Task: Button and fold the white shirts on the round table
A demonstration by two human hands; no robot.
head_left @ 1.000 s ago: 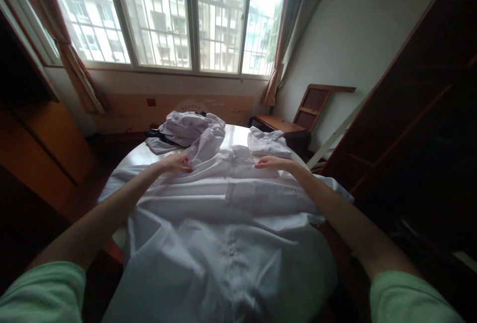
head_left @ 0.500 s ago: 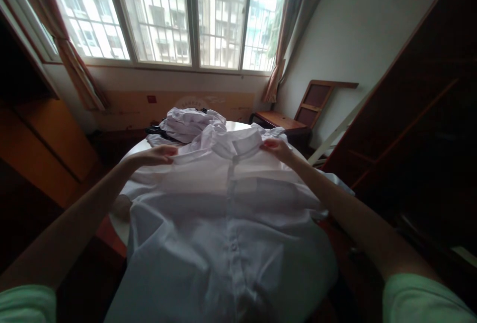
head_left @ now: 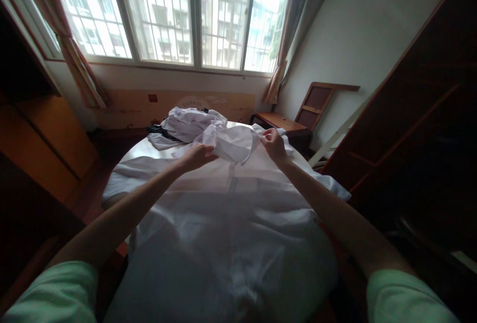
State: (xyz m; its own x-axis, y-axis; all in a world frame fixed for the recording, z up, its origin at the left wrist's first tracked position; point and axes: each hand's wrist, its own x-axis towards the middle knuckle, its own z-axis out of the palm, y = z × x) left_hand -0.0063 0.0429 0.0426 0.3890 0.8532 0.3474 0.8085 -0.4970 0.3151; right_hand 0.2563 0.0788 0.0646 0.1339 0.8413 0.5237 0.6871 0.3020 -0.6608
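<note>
A barred window (head_left: 167,20) fills the top of the view, above a table (head_left: 147,153) with a rounded white top. A white shirt (head_left: 231,223) lies spread over it, body toward the person and collar end toward the window, its lower part hanging over the near edge; one sleeve reaches out to the left, another to the right. A dark wooden panel (head_left: 410,129) slants along the right, in front of a pale wall (head_left: 372,30), and an orange-brown cabinet (head_left: 40,139) stands at the left. A wooden chair (head_left: 316,104) is beyond the table, to the right. A crumpled pile (head_left: 190,121) of pale clothes sits at the table's far left, with black cloth (head_left: 158,131) poking out beneath. At the far right lies white cloth (head_left: 288,147), partly hidden. The left hand (head_left: 198,156) has its fingers nearly together, gripping the shirt beside the collar (head_left: 234,144); the right hand (head_left: 274,144) pinches its right end narrowly between thumb and fingers. The collar is lifted between them, bent and slightly blurred.
</note>
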